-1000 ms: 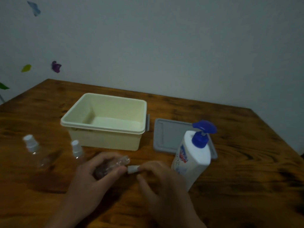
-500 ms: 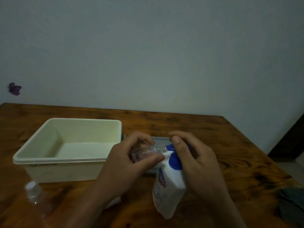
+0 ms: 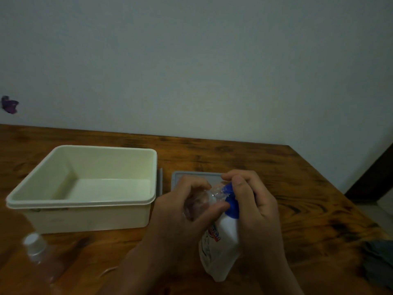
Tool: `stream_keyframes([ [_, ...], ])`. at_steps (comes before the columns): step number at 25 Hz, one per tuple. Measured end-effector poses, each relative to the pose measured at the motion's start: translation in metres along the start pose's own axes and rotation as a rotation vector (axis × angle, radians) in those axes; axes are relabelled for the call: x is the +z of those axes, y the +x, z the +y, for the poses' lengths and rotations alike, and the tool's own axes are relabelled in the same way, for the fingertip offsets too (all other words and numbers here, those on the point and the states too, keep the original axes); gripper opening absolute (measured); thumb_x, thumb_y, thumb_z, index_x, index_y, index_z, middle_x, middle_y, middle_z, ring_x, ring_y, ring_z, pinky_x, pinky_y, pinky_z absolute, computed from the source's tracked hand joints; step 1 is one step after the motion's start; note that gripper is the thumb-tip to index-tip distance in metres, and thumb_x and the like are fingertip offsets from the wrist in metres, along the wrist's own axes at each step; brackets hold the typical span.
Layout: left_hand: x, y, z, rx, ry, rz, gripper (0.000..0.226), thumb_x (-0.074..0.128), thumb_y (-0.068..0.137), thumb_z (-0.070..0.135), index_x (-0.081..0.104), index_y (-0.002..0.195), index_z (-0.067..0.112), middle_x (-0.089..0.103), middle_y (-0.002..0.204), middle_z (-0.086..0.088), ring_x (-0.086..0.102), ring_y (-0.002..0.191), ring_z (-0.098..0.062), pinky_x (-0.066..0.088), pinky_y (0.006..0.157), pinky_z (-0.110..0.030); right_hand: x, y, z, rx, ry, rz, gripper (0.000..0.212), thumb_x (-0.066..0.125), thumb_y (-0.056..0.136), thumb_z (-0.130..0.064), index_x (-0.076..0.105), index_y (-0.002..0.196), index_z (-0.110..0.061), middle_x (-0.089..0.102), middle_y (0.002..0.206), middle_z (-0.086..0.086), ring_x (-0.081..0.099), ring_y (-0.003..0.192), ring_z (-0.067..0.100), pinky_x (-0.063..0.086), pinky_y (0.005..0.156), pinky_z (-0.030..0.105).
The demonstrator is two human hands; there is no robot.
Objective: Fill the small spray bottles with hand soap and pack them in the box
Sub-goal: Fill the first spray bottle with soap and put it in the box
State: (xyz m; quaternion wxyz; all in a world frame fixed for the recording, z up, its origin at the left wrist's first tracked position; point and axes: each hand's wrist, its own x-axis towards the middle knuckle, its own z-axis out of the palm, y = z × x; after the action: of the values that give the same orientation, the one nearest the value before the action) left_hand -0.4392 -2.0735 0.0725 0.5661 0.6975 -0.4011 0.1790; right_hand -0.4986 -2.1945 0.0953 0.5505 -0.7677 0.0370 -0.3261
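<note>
Now: open spray bottle held at the soap pump's nozzle

Low in the middle of the view, both hands meet over the wooden table (image 3: pixel 297 188). The left hand (image 3: pixel 180 211) is wrapped around a small clear spray bottle (image 3: pixel 197 204), thumb pressed against its near side and fingers curled over the far side; the bottle lies tilted, its uncapped threaded neck pointing right toward the blue pump head (image 3: pixel 230 201) of the hand soap bottle (image 3: pixel 219 248). The neck and the pump's spout look to be touching or just apart (the dim light and the fingers hide the exact gap). The right hand (image 3: pixel 255 211) closes over the pump head from the right, fingers bent down over its top, and the palm covers the white bottle's right shoulder. The soap bottle itself leans, its base on the table near the person.

Left of the hands stands the cream plastic box (image 3: pixel 63 205), open, with nothing visible inside. Its grey lid (image 3: pixel 180 175) lies flat on the table just right of the box, partly hidden behind the hands. At the near left, another small spray bottle (image 3: pixel 40 254) with a white cap stands on the table, well apart from the hands. A dark cloth-like shape (image 3: pixel 378 258) sits at the near right edge, and a purple sticker (image 3: pixel 9 104) marks the wall at far left.
</note>
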Motion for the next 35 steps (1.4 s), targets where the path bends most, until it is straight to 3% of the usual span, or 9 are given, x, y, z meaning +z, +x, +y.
stream_keyframes([
  [4,0.005,-0.005,-0.003,0.034,0.010,0.022,0.030,0.065,0.079,0.040,0.047,0.102,0.033,0.052,0.081,0.027,0.058,0.074,0.011,0.043,0.057,0.000,0.001,0.000,0.001,0.015,0.007,-0.009,0.027,0.044,0.084,-0.042,0.063,0.081,-0.024,0.066,0.085,0.003,0.063,0.076,0.019,0.053,0.065,0.032],
  [7,0.005,-0.007,-0.004,0.015,-0.045,0.032,0.032,0.067,0.078,0.040,0.045,0.101,0.037,0.057,0.087,0.029,0.059,0.076,0.013,0.043,0.057,0.001,0.001,-0.002,-0.001,0.025,-0.001,-0.006,0.024,0.045,0.086,-0.037,0.064,0.080,-0.024,0.066,0.082,0.003,0.062,0.072,0.019,0.053,0.062,0.035],
  [13,0.007,-0.008,-0.004,0.031,-0.025,0.076,0.032,0.066,0.077,0.044,0.049,0.100,0.029,0.052,0.080,0.025,0.058,0.075,0.014,0.043,0.056,0.000,0.000,-0.003,-0.003,-0.001,-0.020,-0.001,0.023,0.042,0.089,-0.033,0.063,0.086,-0.024,0.061,0.077,-0.003,0.057,0.060,0.004,0.042,0.049,0.011],
  [17,0.006,-0.010,-0.005,0.024,-0.041,0.058,0.033,0.058,0.082,0.057,0.046,0.103,0.035,0.051,0.081,0.026,0.057,0.075,0.017,0.043,0.057,0.001,0.002,-0.005,0.004,0.078,0.005,0.023,0.020,0.042,0.086,-0.038,0.060,0.088,-0.032,0.061,0.078,-0.006,0.055,0.058,0.004,0.043,0.049,0.014],
  [22,0.007,-0.013,-0.007,0.006,-0.022,0.052,0.031,0.064,0.079,0.044,0.046,0.102,0.036,0.055,0.082,0.028,0.057,0.077,0.019,0.042,0.057,0.002,0.001,-0.005,0.004,0.074,-0.020,-0.023,0.022,0.041,0.086,-0.035,0.059,0.076,-0.030,0.063,0.075,-0.005,0.057,0.059,0.006,0.044,0.051,0.015],
  [27,0.008,-0.010,-0.003,0.028,-0.053,0.081,0.032,0.066,0.078,0.042,0.049,0.102,0.028,0.057,0.092,0.032,0.057,0.078,0.019,0.042,0.058,0.002,-0.001,-0.003,0.000,0.049,-0.043,-0.027,0.027,0.038,0.080,-0.056,0.058,0.079,-0.037,0.059,0.076,0.003,0.054,0.058,0.012,0.043,0.051,0.019],
  [31,0.008,-0.012,-0.006,0.034,-0.036,0.077,0.034,0.065,0.078,0.045,0.049,0.101,0.025,0.050,0.081,0.028,0.055,0.078,0.022,0.042,0.058,0.003,0.004,-0.004,0.005,0.066,-0.006,0.025,0.018,0.042,0.085,-0.040,0.060,0.082,-0.035,0.060,0.079,-0.006,0.055,0.060,0.005,0.044,0.051,0.014],
  [35,0.007,-0.014,-0.006,-0.001,-0.031,0.061,0.032,0.058,0.081,0.058,0.043,0.103,0.039,0.054,0.081,0.029,0.056,0.077,0.021,0.042,0.057,0.002,0.004,-0.004,0.006,0.045,-0.054,0.006,0.019,0.042,0.084,-0.039,0.059,0.076,-0.033,0.061,0.079,-0.005,0.057,0.065,0.010,0.046,0.056,0.021],
])
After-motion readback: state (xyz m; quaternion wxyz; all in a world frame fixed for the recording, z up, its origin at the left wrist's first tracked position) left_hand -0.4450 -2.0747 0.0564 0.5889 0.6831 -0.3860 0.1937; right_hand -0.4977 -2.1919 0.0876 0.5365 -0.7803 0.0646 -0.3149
